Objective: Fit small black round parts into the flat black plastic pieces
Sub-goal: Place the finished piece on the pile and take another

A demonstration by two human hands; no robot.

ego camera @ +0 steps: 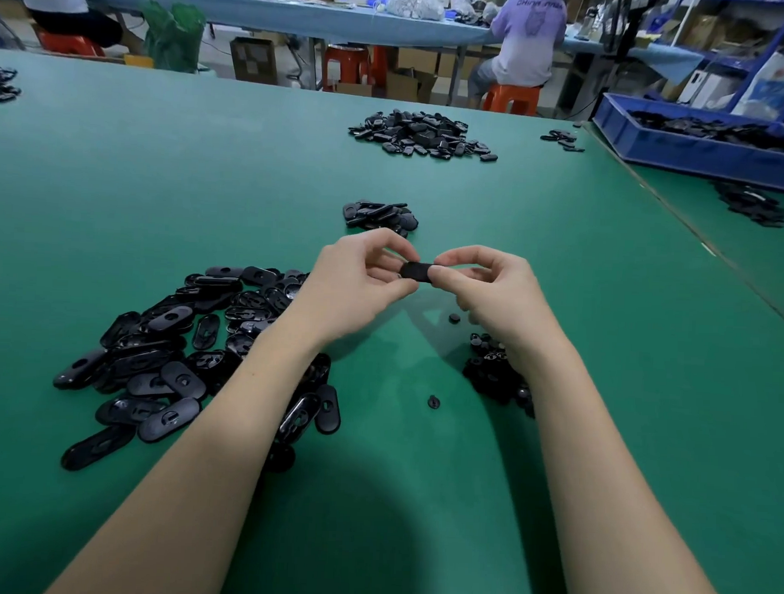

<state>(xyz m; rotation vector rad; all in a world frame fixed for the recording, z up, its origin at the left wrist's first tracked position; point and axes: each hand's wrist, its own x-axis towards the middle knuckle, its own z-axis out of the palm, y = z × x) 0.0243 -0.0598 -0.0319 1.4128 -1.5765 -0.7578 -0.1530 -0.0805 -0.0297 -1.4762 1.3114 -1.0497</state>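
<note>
Above the green table my left hand and my right hand together pinch one flat black plastic piece, each at one end. Their fingers hide most of it, and I cannot tell whether a round part sits in it. A heap of flat oval black pieces lies under my left forearm. A small heap of black round parts sits beneath my right wrist. Two loose round parts lie on the mat, one near my right hand and another nearer to me.
A small stack of black pieces lies just beyond my hands, and a larger pile sits farther back. A blue bin holding black pieces stands at the far right. People sit on orange stools at another bench behind.
</note>
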